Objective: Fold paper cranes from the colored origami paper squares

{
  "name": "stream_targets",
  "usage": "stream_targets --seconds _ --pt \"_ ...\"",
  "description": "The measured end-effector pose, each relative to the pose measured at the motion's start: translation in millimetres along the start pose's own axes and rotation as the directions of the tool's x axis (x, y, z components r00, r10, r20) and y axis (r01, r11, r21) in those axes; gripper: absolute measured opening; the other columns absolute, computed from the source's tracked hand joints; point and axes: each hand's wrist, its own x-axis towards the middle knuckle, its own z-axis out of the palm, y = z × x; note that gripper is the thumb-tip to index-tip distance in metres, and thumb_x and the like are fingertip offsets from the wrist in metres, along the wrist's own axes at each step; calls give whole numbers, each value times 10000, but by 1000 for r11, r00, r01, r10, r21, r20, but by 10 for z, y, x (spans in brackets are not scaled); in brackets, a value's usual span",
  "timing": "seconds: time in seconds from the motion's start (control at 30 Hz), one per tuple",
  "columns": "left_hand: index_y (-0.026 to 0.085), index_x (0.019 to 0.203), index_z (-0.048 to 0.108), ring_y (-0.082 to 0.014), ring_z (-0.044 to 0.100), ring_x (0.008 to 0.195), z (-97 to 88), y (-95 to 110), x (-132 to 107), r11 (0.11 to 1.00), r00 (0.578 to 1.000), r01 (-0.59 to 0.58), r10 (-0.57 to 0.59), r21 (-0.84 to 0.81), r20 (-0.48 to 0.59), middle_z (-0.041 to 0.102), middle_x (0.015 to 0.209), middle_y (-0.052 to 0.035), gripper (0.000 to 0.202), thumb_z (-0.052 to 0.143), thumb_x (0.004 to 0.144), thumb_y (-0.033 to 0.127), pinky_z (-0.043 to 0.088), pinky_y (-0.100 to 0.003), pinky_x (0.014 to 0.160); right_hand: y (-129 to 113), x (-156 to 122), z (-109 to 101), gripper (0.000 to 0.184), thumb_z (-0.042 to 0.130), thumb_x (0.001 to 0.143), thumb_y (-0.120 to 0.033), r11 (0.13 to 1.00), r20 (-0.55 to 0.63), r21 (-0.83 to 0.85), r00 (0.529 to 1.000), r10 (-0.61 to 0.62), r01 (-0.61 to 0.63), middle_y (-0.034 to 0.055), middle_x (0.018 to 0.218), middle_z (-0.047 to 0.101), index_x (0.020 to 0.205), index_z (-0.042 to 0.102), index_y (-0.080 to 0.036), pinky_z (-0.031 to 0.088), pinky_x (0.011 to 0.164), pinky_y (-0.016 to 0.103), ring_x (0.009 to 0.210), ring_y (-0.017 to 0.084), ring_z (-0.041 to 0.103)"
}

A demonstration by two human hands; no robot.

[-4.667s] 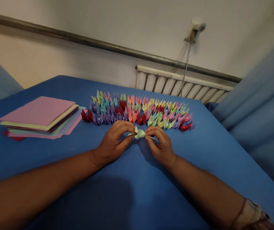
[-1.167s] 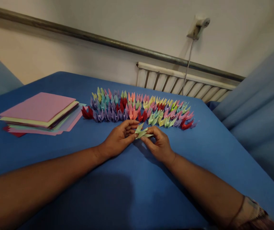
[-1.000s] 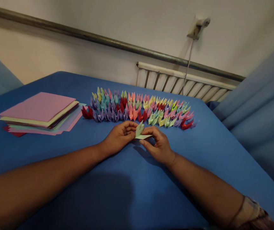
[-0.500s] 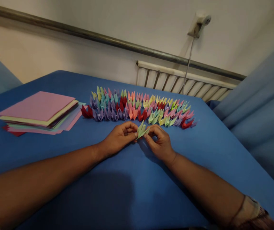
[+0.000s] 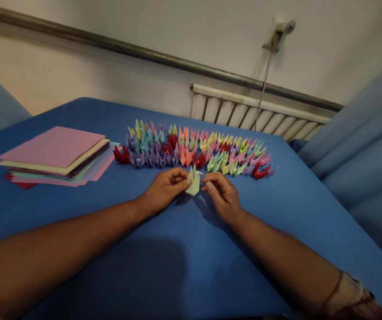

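A small pale green folded paper piece (image 5: 193, 182) stands upright between my two hands, just above the blue tabletop (image 5: 177, 266). My left hand (image 5: 165, 189) pinches its left side with thumb and fingers curled. On the right side, my right hand (image 5: 223, 198) pinches it the same way. Directly behind the hands lie rows of several finished folded paper pieces (image 5: 194, 151) in purple, red, pink, yellow and green.
A stack of coloured square paper sheets (image 5: 55, 155), pink on top, lies at the left of the table. Beyond the table's far edge are a slatted rail (image 5: 257, 113), a wall pipe (image 5: 127, 51) and blue fabric (image 5: 360, 146) at the right.
The green piece has turned from lying flat and spread between my fingers to standing upright and folded narrower. Both hands stayed in place, still pinching it.
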Motion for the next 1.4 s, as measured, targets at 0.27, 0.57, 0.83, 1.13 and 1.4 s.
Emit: stream_targets --seconds 0.27,0.57,0.83,1.13,1.4 --pt "161 788 597 -96 522 600 -12 -23 -11 999 997 -16 14 32 76 576 677 28 225 688 780 368 420 -219 565 65 -4 47 114 615 874 -295 995 -50 66 996 78 -75 14 857 628 962 607 -223 517 711 288 729 135 608" --pt "155 832 656 -116 549 640 10 2 -62 957 986 -129 97 261 133 613 704 2 199 630 834 352 451 -231 601 6 -13 74 203 702 798 -381 972 -18 146 982 190 -186 -21 671 612 783 601 -206 472 558 247 574 110 556" --pt "173 800 680 -194 635 987 20 13 -71 969 982 -178 164 173 91 701 1006 -51 154 649 830 321 492 -316 900 45 -14 81 230 634 850 -367 959 14 165 973 230 -229 -57 558 517 710 543 -209 376 481 227 484 88 471" --pt "168 906 673 -151 639 822 -7 -78 -10 998 996 -58 59 -10 64 701 916 -33 207 702 799 343 520 -292 801 46 -8 75 210 614 858 -365 960 -5 161 972 234 -230 -49 584 542 741 536 -209 399 510 235 503 95 497" --pt "175 1039 627 -155 623 861 13 -58 -27 997 994 -76 77 -8 78 661 1002 -51 265 672 783 229 519 -299 772 100 20 93 212 622 845 -359 936 -173 238 937 302 -258 -59 577 541 746 500 -217 408 503 230 490 97 500"
